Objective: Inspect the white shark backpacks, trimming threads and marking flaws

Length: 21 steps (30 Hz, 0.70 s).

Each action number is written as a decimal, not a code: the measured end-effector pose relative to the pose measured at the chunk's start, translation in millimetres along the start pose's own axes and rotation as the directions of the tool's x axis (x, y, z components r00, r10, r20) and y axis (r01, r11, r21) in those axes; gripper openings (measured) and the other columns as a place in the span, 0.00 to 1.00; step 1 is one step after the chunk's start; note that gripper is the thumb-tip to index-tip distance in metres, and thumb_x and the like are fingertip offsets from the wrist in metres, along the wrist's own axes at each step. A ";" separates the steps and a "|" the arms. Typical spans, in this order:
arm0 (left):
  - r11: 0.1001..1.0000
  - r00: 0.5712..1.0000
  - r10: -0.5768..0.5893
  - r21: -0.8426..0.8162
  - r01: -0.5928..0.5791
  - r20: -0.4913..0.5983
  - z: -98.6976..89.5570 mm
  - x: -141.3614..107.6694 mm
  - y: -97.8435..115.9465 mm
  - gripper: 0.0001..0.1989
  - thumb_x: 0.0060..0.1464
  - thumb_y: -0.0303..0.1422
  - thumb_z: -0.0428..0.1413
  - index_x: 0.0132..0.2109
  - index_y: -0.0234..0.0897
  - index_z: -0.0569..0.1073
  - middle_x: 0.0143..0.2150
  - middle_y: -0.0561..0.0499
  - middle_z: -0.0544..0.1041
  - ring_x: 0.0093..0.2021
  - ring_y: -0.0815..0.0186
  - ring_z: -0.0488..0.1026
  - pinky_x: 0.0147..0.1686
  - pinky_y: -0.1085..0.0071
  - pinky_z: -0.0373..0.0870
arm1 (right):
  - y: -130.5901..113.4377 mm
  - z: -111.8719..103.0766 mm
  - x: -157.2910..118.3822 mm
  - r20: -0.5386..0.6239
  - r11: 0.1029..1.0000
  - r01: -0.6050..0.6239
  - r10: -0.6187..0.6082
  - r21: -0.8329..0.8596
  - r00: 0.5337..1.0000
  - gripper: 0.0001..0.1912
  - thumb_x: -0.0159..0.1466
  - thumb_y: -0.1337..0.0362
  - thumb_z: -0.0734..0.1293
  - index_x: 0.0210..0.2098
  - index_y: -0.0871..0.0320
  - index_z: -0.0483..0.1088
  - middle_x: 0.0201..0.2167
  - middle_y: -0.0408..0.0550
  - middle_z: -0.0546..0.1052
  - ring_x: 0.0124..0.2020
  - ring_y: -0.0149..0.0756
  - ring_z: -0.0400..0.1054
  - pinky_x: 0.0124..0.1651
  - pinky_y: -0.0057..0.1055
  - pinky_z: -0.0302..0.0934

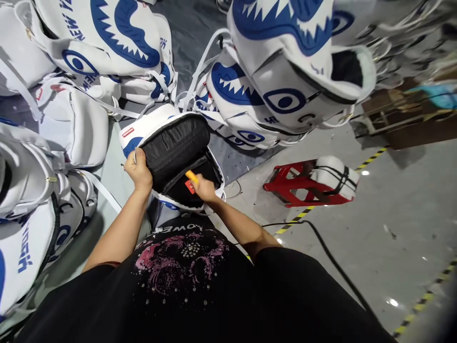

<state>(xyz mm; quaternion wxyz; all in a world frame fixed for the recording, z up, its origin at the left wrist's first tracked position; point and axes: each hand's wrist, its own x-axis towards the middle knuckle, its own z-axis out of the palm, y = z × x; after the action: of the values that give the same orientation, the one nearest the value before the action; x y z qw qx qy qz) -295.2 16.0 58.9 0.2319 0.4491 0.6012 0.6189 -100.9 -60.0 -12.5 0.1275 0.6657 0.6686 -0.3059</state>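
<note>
A white backpack [163, 116] with blue print lies open in front of me, its black lining showing. My left hand [138, 170] is closed on the edge of its opened flap, on the left side. In my right hand [206, 188] is a small orange-yellow tool [192, 176], pointing up and left over the black interior. Beside that hand, a red label [189, 186] shows inside the bag. The fingertips of my right hand are partly hidden.
White backpacks with blue shark prints are piled at the upper left [107, 35], lower left [26, 257] and upper right [285, 71]. A red stool [293, 183] stands on the floor at the right, near a black cable [328, 255]. Cardboard [410, 133] lies further back.
</note>
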 end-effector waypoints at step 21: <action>0.978 0.977 0.206 0.017 -0.207 0.063 2.3 21.4 -5.0 0.33 0.61 0.60 0.51 0.24 0.40 0.52 0.23 0.59 0.49 0.26 0.71 0.48 0.28 0.69 0.47 | 44.7 -43.9 -54.6 -0.075 0.971 -0.163 0.178 0.177 0.981 0.21 0.72 0.49 0.61 0.53 0.59 0.67 0.43 0.59 0.81 0.46 0.52 0.76 0.44 0.35 0.63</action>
<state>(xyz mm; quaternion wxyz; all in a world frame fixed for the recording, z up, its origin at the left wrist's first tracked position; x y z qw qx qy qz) -305.0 35.8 59.7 0.1796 0.5305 0.5511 0.6186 -42.9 -82.3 42.6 0.0657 0.7423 0.5853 -0.3195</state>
